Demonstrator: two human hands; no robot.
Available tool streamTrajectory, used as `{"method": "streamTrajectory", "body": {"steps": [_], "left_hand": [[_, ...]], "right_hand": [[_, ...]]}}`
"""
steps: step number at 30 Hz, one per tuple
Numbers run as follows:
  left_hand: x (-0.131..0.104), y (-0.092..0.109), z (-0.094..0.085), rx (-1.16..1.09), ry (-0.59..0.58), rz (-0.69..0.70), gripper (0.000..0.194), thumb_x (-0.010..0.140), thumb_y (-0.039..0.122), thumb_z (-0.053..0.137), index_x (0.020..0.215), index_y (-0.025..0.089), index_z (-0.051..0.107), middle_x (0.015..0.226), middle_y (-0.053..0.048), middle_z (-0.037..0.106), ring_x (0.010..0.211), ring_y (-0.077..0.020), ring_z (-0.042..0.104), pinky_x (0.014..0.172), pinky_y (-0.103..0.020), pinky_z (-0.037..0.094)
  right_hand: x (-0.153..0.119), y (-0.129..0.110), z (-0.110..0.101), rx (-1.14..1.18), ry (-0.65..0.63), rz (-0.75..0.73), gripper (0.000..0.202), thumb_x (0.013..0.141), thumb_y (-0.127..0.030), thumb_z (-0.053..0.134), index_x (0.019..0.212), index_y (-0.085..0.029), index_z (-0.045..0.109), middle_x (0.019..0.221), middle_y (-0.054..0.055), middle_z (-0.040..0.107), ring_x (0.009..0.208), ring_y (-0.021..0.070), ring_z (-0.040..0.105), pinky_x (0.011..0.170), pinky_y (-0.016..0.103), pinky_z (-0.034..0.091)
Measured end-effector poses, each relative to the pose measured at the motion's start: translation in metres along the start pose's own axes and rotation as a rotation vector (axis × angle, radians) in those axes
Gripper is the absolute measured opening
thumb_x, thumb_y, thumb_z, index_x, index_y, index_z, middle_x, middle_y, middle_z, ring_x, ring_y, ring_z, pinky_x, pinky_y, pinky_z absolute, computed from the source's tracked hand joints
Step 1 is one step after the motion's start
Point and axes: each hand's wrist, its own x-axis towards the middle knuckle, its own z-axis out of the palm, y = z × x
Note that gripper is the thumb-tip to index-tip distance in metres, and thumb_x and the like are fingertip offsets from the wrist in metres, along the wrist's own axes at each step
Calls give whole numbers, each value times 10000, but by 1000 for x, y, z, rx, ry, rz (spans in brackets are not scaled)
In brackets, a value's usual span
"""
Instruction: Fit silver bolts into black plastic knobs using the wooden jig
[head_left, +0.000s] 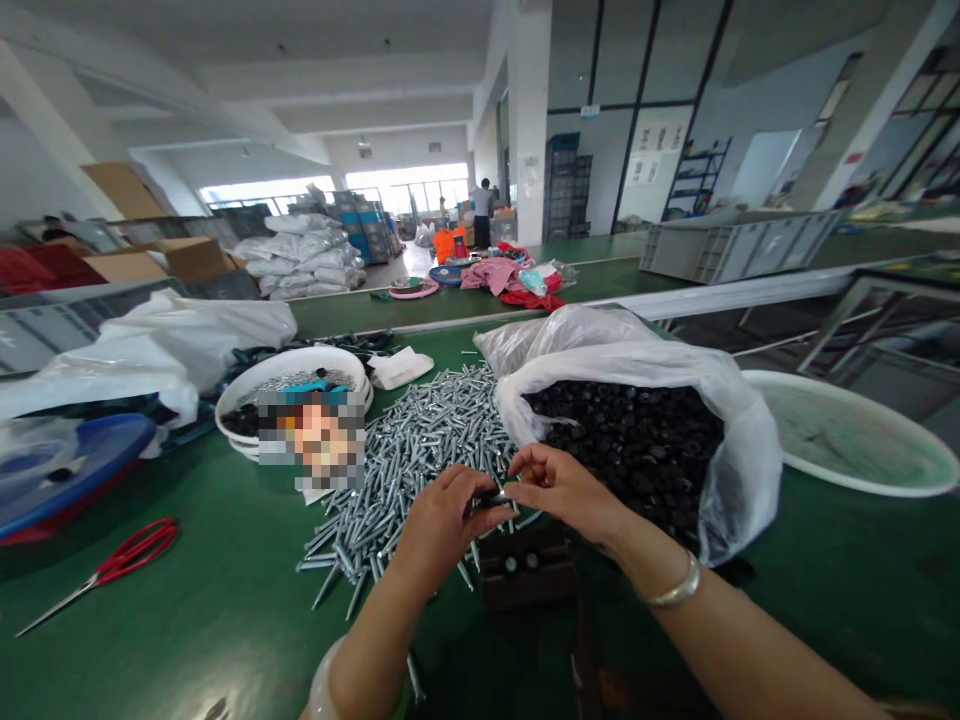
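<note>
A small dark piece (pixel 491 498) is pinched in the nearly closed fingers of the left hand (pixel 442 515), near loose screws (pixel 431 430); the right hand (pixel 562 490) curls beside it, its hold unclear. Probably light and stiff, it suits a fingertip pinch.

Red-handled scissors (pixel 135 555) lie on a green table (pixel 225 610), near a blue basin (pixel 112 448) set over a red one (pixel 60 519). A white dish (pixel 885 487) rests at far right. On a farther bench (pixel 337 314), a checked cloth (pixel 491 275) lies well apart from a grey crate (pixel 735 245). Beyond, white sacks (pixel 307 255) pile up beside cardboard boxes (pixel 195 257); a person (pixel 482 215) stands near a pillar (pixel 529 130).
</note>
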Motion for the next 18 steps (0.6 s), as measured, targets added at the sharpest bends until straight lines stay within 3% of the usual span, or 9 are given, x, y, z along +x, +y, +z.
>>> {"method": "streamTrajectory", "body": {"steps": [5,9,11,13,16,18], "left_hand": [[-2,12,1,-18,-135,12,242,757,422,602,809,186,606,746,-31,586,640,-139,524,583,-226,400],[-8,7,-3,0,-35,-34,232,762,414,598,813,189,578,739,-24,580,670,-153,534,603,-237,417],[-15,-2,-13,46,86,-96,232,772,412,583,839,190,566,776,-30,578,698,-164,536,625,-254,425],[-26,-10,-21,56,94,-149,243,760,419,593,849,194,573,799,-34,577,710,-169,538,631,-261,425],[-47,-16,-22,-36,-166,-154,265,716,441,634,828,202,606,781,-24,588,694,-161,543,612,-242,413],[-59,-14,-15,-98,-254,-189,269,727,440,623,850,200,613,746,-15,588,668,-151,536,599,-230,401]], "right_hand": [[-4,-2,1,117,-165,88,389,654,-437,690,859,-149,528,570,-78,460,495,54,374,436,176,259],[-6,-10,-9,-17,-211,55,371,702,-438,638,922,-155,542,565,-75,464,478,61,392,436,182,283],[-11,-13,-32,-221,-63,-16,326,754,-434,573,931,-159,563,595,-46,516,509,82,450,467,199,335],[-20,-8,-66,-573,165,-48,244,780,-395,529,868,-179,598,656,-3,590,579,119,527,531,232,394],[-39,16,-121,-1156,298,94,145,695,-263,565,805,-230,653,728,31,654,687,194,601,597,290,428],[-50,39,-145,-1319,335,138,212,630,-238,590,822,-244,679,811,64,669,746,242,620,600,319,444]]}}
